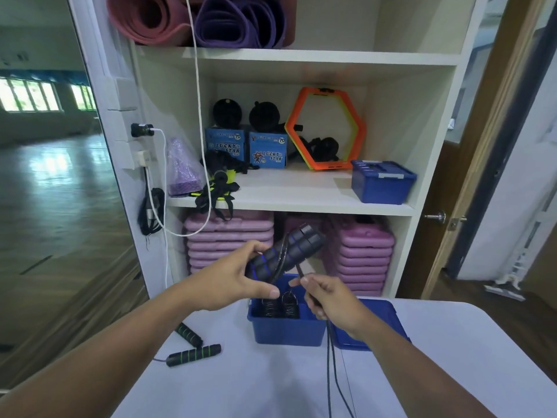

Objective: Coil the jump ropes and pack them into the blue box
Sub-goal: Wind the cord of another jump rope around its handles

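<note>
Left hand [232, 276] clamps paired foam handles [286, 251]; right hand [328, 300] pinches limp, light cord [331, 357] above open blue box [286, 327].

Gym storeroom, rolled yoga mats [199, 19], stacked step platforms [229, 239]

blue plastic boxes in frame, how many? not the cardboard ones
2. One open blue box on the table below the hands, its lid lying beside it on the right. One closed blue box at the right end of the middle shelf. Others may be hidden.
</note>
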A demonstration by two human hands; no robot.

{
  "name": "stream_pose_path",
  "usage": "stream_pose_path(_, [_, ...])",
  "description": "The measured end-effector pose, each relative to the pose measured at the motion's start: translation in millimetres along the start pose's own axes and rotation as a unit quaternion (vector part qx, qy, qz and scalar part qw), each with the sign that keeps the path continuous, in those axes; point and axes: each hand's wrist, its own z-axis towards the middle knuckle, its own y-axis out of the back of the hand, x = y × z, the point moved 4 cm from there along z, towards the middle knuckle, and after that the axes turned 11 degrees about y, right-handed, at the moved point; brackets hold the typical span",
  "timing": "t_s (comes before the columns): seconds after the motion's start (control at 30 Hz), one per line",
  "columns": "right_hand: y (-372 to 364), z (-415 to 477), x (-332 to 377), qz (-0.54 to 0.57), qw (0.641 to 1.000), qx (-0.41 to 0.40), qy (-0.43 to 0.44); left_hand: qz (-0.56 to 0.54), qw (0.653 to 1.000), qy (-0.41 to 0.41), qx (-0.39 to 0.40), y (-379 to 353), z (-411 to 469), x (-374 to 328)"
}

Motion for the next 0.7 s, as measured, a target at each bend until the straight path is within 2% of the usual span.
stream_pose_path(0.07, [-2,-5,-2,-0.051,0.998,0.034,-0.010,-0.014,0.999,0.010,-0.046,8,8,4])
stream_pose_path(0.2, [-5,-15,-5,-0.125,0.988,0.085,-0.009,0.042,0.977,0.013,-0.208,30,23,11])
stream_pose_path(0.33, [-4,-10,12,-0.158,0.980,0.122,0.007,0.156,0.949,0.028,-0.273,41,37,23])
stream_pose_path(0.4, [0,-4,31,-0.209,0.970,0.118,0.038,0.246,0.930,0.035,-0.271,40,42,26])
stream_pose_path(0.5, [11,7,67,-0.342,0.926,0.103,0.126,0.373,0.901,0.034,-0.220,28,45,23])
stream_pose_path(0.6, [26,19,94,-0.384,0.903,0.077,0.175,0.399,0.909,0.019,-0.120,9,37,12])
stream_pose_path(0.7, [41,31,106,-0.319,0.928,0.054,0.184,0.351,0.935,0.000,-0.041,-9,21,-9])
